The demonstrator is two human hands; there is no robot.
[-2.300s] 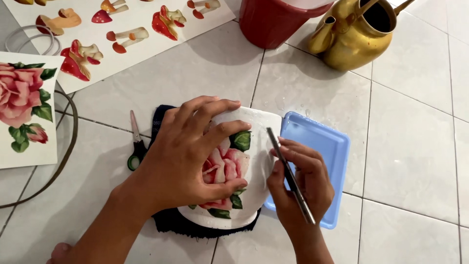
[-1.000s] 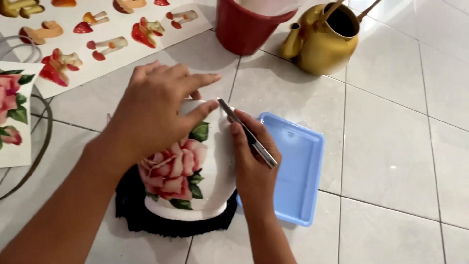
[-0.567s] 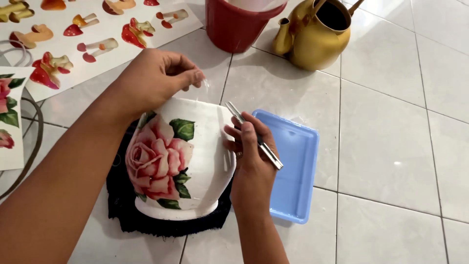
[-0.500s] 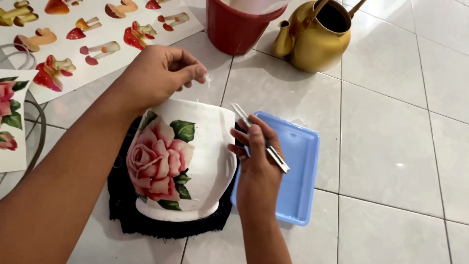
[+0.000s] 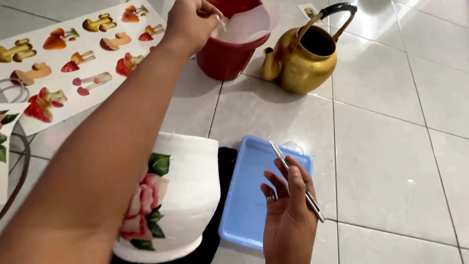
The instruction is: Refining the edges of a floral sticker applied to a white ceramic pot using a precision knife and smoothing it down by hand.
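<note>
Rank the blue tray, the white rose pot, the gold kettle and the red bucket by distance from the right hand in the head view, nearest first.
1. Blue tray: directly under the right hand, which holds a metal tool.
2. White rose pot: to its left, on a black cloth.
3. Gold kettle: well beyond, farther up the tiles.
4. Red bucket: farthest, beyond and left, at the left hand.

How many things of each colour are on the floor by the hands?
White: 1, flowered pot
Blue: 1, tray
Red: 1, bucket
Gold: 1, kettle
Silver: 1, tweezers in right hand
Total: 5
</note>
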